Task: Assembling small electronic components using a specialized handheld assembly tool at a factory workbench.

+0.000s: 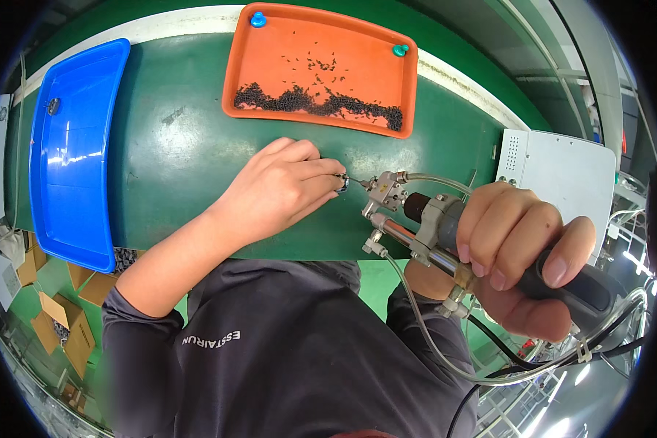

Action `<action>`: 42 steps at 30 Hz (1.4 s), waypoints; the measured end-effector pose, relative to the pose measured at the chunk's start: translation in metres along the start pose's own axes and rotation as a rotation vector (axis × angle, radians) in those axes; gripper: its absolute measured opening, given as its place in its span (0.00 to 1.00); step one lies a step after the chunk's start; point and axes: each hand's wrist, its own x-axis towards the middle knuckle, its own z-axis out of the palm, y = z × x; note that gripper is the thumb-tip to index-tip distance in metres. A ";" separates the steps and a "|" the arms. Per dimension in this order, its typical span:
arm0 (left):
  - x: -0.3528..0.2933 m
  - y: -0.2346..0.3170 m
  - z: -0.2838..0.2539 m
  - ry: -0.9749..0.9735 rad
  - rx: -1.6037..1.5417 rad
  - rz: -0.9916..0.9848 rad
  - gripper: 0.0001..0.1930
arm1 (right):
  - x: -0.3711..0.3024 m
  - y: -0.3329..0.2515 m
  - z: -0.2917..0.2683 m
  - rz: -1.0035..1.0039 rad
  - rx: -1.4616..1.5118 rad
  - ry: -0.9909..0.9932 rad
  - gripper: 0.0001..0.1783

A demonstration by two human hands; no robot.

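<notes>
My left hand is closed at the middle of the green bench, pinching a small dark round part with a shiny edge. Its fingers hide most of that part. My right hand wraps round the black and grey handle of a hose-fed hand tool. A metal block and a thin tip form the tool's front end. That tip points left and reaches the small part or very close to it; I cannot tell whether they touch.
Beyond my hands lies an orange tray with many tiny black pieces, a blue knob and a green one. A blue tray at left holds one dark part. A pale box stands right; hoses trail from the tool.
</notes>
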 end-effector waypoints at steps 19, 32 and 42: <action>-0.006 -0.004 0.002 0.044 -0.059 0.021 0.08 | 0.002 -0.020 0.018 0.008 -0.016 0.203 0.20; -0.006 -0.008 0.000 0.005 -0.092 0.004 0.08 | -0.007 -0.024 -0.001 0.000 -0.033 0.197 0.22; -0.006 -0.008 0.002 0.020 -0.101 -0.011 0.09 | -0.003 -0.006 0.006 -0.012 0.060 0.084 0.24</action>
